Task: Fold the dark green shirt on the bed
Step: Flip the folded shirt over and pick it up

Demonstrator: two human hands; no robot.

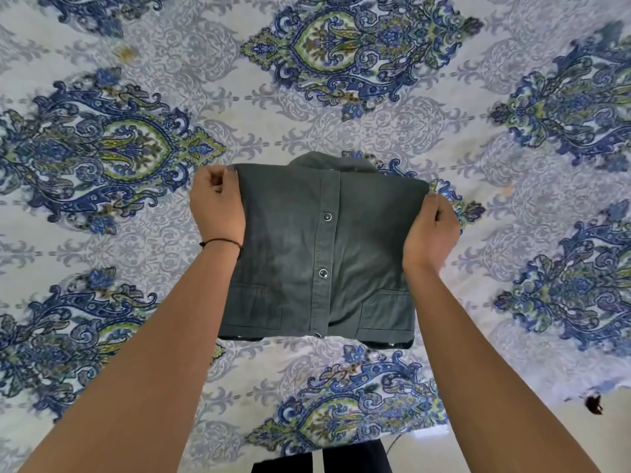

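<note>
The dark green shirt (290, 261) is folded into a compact rectangle, button placket and two snaps facing up, two pockets along its near edge, collar peeking out at the far side. My left hand (216, 203) grips its far left corner, fingers curled on the fabric. On the opposite side my right hand (432, 230) holds the far right edge. Whether the shirt rests on the bed (102, 233) or hangs just above it I cannot tell.
The bed is covered by a pale sheet with large blue and green paisley medallions. Its near edge runs along the bottom right, with light floor (426, 452) beyond. A small dark object (593, 403) lies at the sheet's right edge. Dark trousers (321, 460) show at the bottom.
</note>
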